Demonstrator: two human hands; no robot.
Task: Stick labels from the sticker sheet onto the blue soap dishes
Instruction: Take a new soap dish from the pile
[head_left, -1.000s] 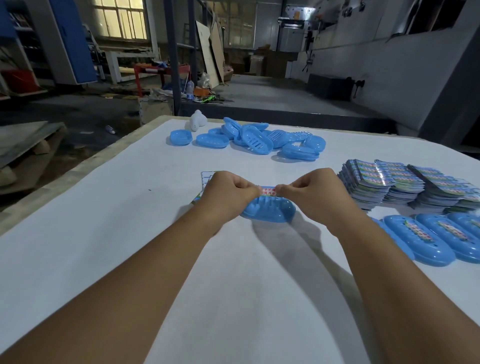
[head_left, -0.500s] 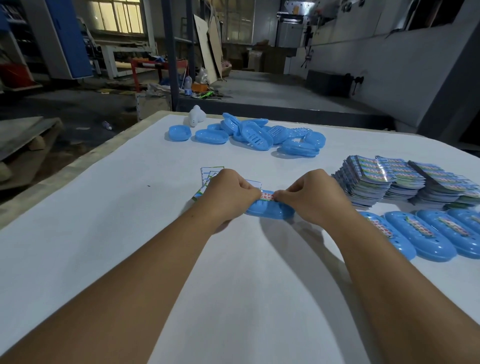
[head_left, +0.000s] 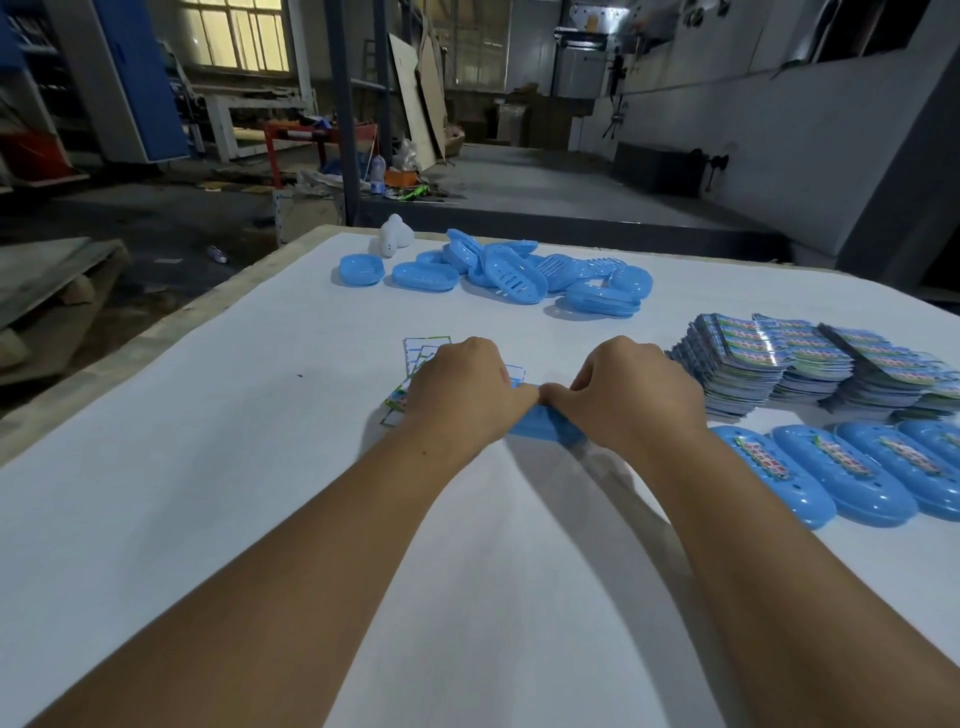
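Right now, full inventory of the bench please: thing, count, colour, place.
soap dish in hand: 1, blue, table centre, under both hands
unlabelled soap dishes: a loose pile, count unclear, blue, far side of table
labelled soap dishes: at least 4 showing, blue with colourful labels, row at right edge
sticker sheet stacks: about 3, multicoloured, right, behind the labelled row
used sticker sheets: a few, white, beneath the left hand
white object: 1, far table edge
table: 1, white
left hand: curled on the dish
right hand: curled on the dish
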